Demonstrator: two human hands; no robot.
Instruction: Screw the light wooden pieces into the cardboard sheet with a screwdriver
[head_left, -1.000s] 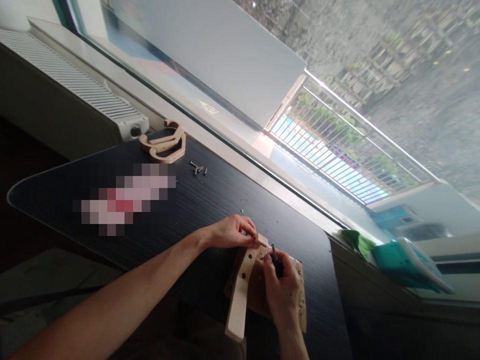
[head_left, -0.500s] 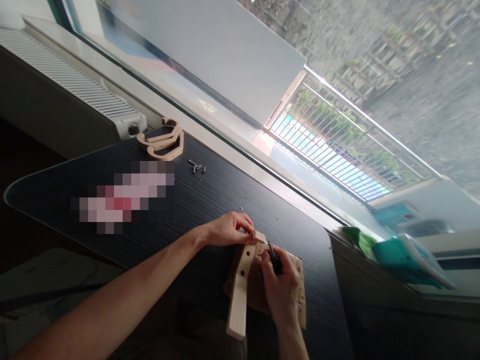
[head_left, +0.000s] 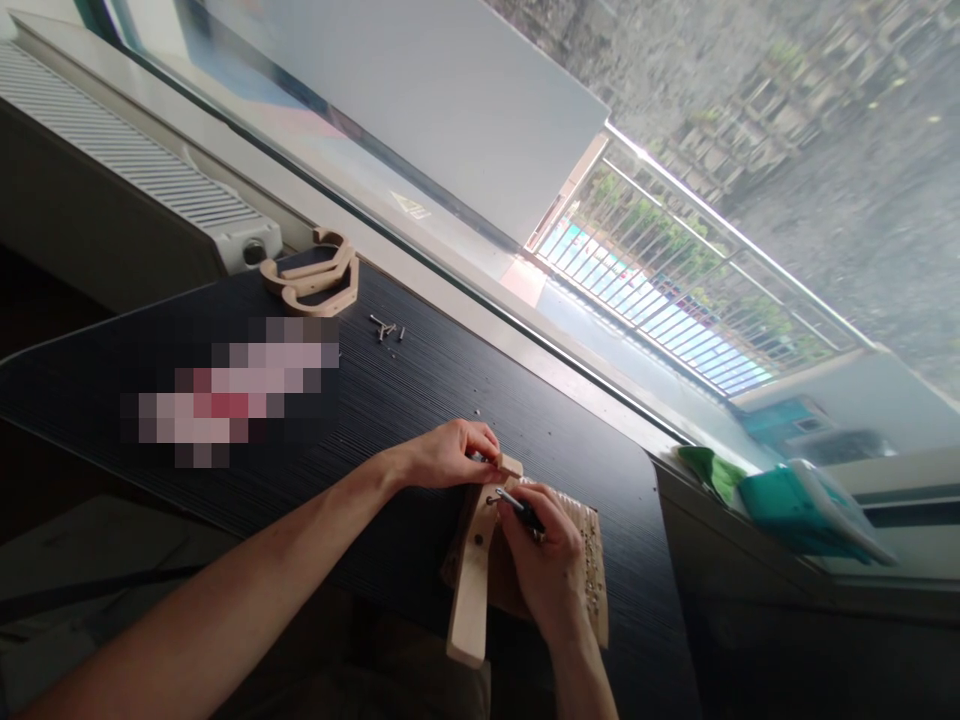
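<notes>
A pale wooden piece [head_left: 470,600] with two dark holes lies slanted over a rough-edged wooden block [head_left: 596,590] at the near side of the table. At the piece's upper end, my left hand [head_left: 456,452] is closed, its fingers pinching the wood. My right hand [head_left: 546,545] grips a screwdriver [head_left: 529,515] with a dark handle. The metal tip points left, right at the upper hole, where a small screw seems to sit; whether they touch is too small to tell. The right palm hides much of the block.
Several screws [head_left: 386,328] lie loose on the black table [head_left: 420,400]. Curved wooden hooks [head_left: 322,275] stand near its far edge, beside a white radiator [head_left: 150,170]. A blurred-out patch covers something at the left. A teal box [head_left: 810,510] and green cloth [head_left: 709,472] are at the right.
My right hand has moved left, bringing the screwdriver tip from beside the wooden piece to its upper hole. The screwdriver now lies flatter. My left hand keeps its hold.
</notes>
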